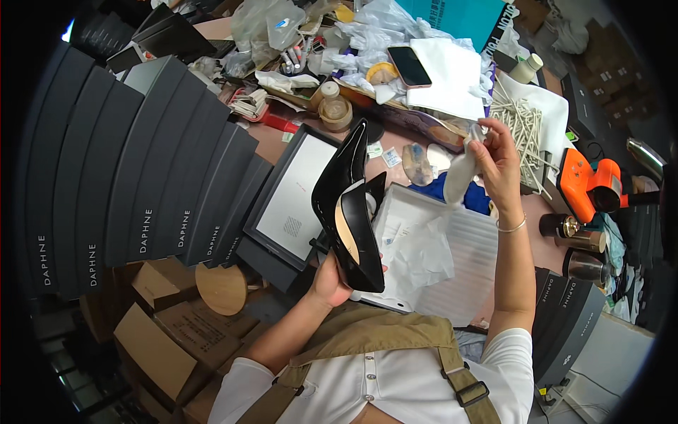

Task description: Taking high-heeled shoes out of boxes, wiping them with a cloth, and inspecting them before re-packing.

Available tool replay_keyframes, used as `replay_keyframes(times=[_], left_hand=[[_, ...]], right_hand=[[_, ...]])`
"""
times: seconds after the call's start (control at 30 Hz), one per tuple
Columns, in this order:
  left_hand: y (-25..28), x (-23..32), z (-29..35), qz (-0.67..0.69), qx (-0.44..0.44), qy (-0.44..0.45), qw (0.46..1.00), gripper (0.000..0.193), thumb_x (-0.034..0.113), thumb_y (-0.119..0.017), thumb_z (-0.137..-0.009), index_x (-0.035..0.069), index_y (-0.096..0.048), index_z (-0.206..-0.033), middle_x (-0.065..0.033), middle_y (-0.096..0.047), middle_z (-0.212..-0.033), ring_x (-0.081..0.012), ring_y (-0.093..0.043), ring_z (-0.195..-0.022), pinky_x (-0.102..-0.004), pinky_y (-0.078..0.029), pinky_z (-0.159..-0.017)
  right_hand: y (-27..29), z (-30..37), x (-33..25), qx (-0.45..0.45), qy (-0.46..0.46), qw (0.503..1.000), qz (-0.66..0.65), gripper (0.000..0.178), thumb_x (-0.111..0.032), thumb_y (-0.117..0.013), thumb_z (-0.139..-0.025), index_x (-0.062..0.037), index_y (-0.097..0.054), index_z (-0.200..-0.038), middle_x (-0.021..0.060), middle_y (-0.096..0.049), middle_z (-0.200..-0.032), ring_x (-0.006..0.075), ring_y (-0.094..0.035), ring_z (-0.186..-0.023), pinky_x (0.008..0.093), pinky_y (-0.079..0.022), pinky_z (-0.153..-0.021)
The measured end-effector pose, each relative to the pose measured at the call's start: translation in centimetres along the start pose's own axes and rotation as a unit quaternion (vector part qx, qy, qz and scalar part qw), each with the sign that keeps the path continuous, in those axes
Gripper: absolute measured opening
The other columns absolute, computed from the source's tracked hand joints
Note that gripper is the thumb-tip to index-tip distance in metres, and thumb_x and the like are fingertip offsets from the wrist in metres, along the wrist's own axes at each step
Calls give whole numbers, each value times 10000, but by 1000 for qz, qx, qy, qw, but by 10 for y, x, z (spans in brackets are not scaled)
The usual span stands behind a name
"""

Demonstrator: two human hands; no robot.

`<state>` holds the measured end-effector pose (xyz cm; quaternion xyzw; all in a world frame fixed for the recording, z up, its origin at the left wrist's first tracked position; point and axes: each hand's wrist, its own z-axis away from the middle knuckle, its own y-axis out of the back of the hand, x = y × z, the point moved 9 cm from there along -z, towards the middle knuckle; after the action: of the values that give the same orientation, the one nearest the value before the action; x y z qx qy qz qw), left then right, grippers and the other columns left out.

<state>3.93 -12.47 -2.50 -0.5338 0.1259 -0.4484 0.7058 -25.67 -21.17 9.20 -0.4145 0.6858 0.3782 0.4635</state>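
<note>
Shoes (337, 173), black, glossy and apparently a pair, stand tilted in my left hand (330, 283) near the middle of the head view, one showing a beige insole. That grip is closed around their lower end, with fingertips showing at the far side. My right hand (500, 159) is raised further right, its grip pinched between thumb and fingers on a limp, whitish piece (460, 178) that hangs down.

Below and between my hands, an open white box (411, 201) holds crumpled tissue paper (424, 258). To its left, a dark-edged box part (293, 187) with a pale inner face lies slanted beside the shoes. Beyond the white box, a blue cloth (474, 201) and a translucent pad (417, 166) rest on the pinkish counter (267, 143). Farther back, a phone (409, 66) lies on white sheets (448, 85) amid crumpled plastic. White sticks (519, 116) fill a tray at right, near an orange device (583, 177). Dark boxes (152, 162) stand in a long row at far left, above opened brown cartons (155, 346).
</note>
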Motion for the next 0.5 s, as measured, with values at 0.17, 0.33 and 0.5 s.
replay_keyframes(times=[0.17, 0.33, 0.5], left_hand=[[22, 27, 1, -9, 46, -25, 999, 498, 410, -320, -998, 31, -451, -1293, -137, -589, -1155, -294, -601, -1043, -536, -478, -938], [47, 51, 10, 2, 60, -43, 997, 474, 395, -313, -1001, 41, -475, -1273, -118, -602, -1139, -273, -610, -1036, -530, -474, -947], [71, 63, 17, 30, 82, -56, 995, 541, 445, -341, -973, 18, -486, -1271, -191, -617, -1125, -346, -619, -1013, -541, -497, -895]], right_hand=[[-78, -6, 37, -98, -127, 987, -24, 224, -79, -658, -870, 13, -638, -1073, -7, -640, -891, 52, -550, -764, 198, -456, -701], [-160, -40, 60, -161, -142, 973, -87, 238, -21, -617, -878, 9, -613, -1113, -46, -559, -837, 33, -502, -743, 178, -423, -660], [-213, -102, 98, -110, -62, 992, -12, 133, -64, -654, -857, -1, -653, -975, 13, -593, -814, 85, -561, -687, 217, -450, -622]])
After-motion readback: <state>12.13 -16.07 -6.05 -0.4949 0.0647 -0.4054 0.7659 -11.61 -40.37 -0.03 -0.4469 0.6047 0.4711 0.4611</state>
